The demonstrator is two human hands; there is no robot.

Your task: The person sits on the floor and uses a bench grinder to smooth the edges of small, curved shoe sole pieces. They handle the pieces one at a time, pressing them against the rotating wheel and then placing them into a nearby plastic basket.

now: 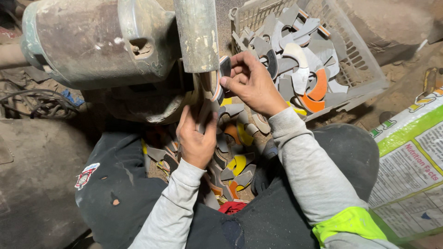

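The left hand (196, 140) is curled shut around the lower end of a curved grey-and-white piece (213, 85), knuckles up, just below the centre of the view. At one o'clock from it the right hand (251, 83) pinches the upper end of the same piece between thumb and fingertips, the remaining fingers bent over it. The piece itself stands pressed against the worn wheel of a grimy grinding machine (97, 44), directly under a dull vertical metal bar (197, 34).

Nearest the camera, at six o'clock, lie the person's dark trousers (124, 193), with grey sleeves running up to both wrists and a bright yellow-green band (350, 223) on the right arm. Between the knees, just below the left hand, sits a heap of cut pieces (233, 166) in grey, yellow and orange, some overlapping.

At three to four o'clock, a printed white-and-green sack (410, 157) lies flat on the dirt floor.

Farther off, at one o'clock, a pale plastic crate (364, 69) holds more curved pieces, mostly grey and white with a few orange ones. At nine o'clock, dark cables (32, 99) trail beside the machine.
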